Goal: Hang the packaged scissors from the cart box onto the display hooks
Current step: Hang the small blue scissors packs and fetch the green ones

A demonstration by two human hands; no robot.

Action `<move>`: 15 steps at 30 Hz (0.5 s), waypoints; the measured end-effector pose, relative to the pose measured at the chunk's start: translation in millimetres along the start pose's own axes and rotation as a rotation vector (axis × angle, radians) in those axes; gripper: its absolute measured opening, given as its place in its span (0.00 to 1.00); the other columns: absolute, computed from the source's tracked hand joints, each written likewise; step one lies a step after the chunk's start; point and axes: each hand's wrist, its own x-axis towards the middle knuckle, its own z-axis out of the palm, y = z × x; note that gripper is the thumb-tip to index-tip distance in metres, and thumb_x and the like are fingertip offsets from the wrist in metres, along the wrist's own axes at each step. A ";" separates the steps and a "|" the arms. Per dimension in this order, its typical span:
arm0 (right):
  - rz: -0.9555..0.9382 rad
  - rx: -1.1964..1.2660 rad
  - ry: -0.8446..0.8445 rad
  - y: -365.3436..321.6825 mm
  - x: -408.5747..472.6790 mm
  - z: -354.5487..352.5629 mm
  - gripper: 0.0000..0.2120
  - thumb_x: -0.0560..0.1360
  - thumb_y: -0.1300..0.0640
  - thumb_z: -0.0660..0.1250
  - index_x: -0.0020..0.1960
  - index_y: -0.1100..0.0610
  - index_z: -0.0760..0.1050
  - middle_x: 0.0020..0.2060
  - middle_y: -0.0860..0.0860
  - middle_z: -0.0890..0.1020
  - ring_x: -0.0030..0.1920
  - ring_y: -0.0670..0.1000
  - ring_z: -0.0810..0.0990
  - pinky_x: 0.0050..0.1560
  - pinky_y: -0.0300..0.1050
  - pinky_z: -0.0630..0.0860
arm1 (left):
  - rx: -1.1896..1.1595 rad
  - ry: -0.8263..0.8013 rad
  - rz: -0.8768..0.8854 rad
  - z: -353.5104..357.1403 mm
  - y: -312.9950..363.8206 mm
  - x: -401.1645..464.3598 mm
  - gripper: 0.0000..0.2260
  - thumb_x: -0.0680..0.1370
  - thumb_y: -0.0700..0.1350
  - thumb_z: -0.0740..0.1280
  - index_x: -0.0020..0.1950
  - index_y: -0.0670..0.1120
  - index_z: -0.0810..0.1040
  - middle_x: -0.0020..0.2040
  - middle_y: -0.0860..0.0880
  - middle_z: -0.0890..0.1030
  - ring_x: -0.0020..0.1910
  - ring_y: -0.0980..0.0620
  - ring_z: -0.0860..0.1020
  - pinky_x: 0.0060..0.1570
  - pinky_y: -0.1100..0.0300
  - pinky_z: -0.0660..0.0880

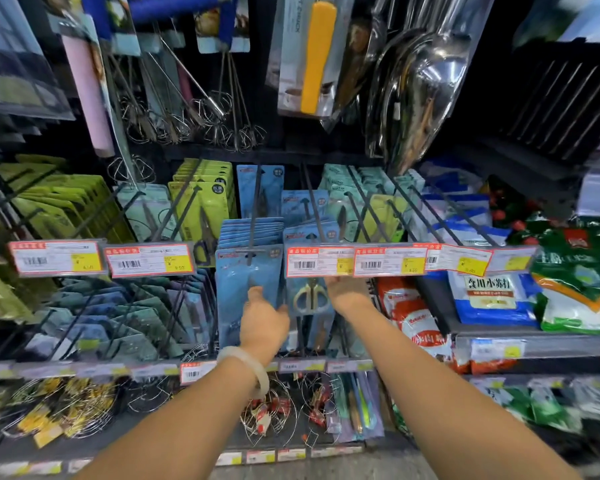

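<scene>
The left hand (262,320) rests against the lower part of a blue scissors pack (248,296), thumb raised up over the front of the card and the other fingers wrapped round its right edge, so it grips the pack from the side. A pale bangle (248,367) sits on that wrist. The pack hangs at the front of a row of like blue packs strung on a dark display hook (253,216) that juts out toward the viewer.

The right hand (345,289) reaches up just beside it, under the red-bordered price tags (355,261). Its fingers go behind the tag strip and are hidden, so whether they hold anything cannot be told. Between the two hands hangs another blue pack showing gold-handled scissors (310,297); the right hand is close against its upper right edge.

Around them, more hooks carry green packs (205,195) to the left and pale teal packs (340,188) to the right. Wire whisks (219,116) hang above, beside a yellow-handled tool (317,57) and shiny steel ladles (426,91). Bags of powder in blue and white (492,296) lie on the shelf to the right, with red and white bags (416,323) next to the right forearm. Wire hoops (274,410) fill the bottom shelf.
</scene>
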 end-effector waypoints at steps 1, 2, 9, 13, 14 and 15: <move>0.004 0.027 0.002 4.7 -2.7 0.8 0.20 0.82 0.53 0.53 0.67 0.65 0.66 0.64 0.60 0.73 0.64 0.59 0.73 0.60 0.48 0.70 | 0.050 -0.010 0.000 1.5 -0.8 -3.3 0.24 0.78 0.43 0.64 0.71 0.41 0.60 0.61 0.38 0.75 0.53 0.39 0.78 0.46 0.51 0.75; 0.004 0.030 -0.001 10.6 -5.9 1.1 0.22 0.80 0.51 0.56 0.68 0.65 0.65 0.63 0.61 0.74 0.62 0.59 0.74 0.57 0.47 0.71 | 0.117 -0.034 0.002 4.5 -0.7 -7.8 0.23 0.78 0.43 0.64 0.70 0.41 0.61 0.61 0.38 0.74 0.56 0.38 0.77 0.51 0.49 0.75; -0.026 -0.126 -0.150 112.8 -46.1 4.3 0.22 0.75 0.54 0.64 0.66 0.61 0.65 0.63 0.60 0.72 0.62 0.61 0.73 0.60 0.50 0.73 | 0.684 -0.342 0.164 68.8 30.1 -58.5 0.19 0.77 0.45 0.63 0.66 0.43 0.66 0.65 0.40 0.70 0.64 0.39 0.71 0.59 0.49 0.71; 0.009 -0.246 -0.063 187.1 -92.7 -36.4 0.24 0.76 0.57 0.62 0.69 0.61 0.63 0.65 0.62 0.69 0.65 0.61 0.69 0.63 0.50 0.68 | 0.866 -0.466 0.408 128.2 70.1 -109.5 0.20 0.77 0.44 0.63 0.68 0.42 0.66 0.66 0.40 0.70 0.65 0.40 0.71 0.61 0.51 0.71; 0.033 -0.259 -0.046 209.2 -103.7 -49.4 0.24 0.76 0.57 0.62 0.70 0.61 0.62 0.65 0.61 0.68 0.66 0.61 0.68 0.63 0.51 0.68 | 0.897 -0.499 0.491 145.9 80.9 -124.5 0.19 0.77 0.43 0.62 0.68 0.41 0.67 0.66 0.40 0.71 0.65 0.41 0.71 0.60 0.52 0.71; 0.049 -0.275 -0.028 232.4 -114.3 -63.2 0.24 0.77 0.57 0.62 0.71 0.60 0.61 0.66 0.61 0.68 0.66 0.61 0.68 0.63 0.52 0.68 | 0.924 -0.532 0.575 165.6 91.8 -140.7 0.18 0.78 0.42 0.62 0.67 0.40 0.68 0.65 0.39 0.73 0.64 0.41 0.72 0.59 0.52 0.72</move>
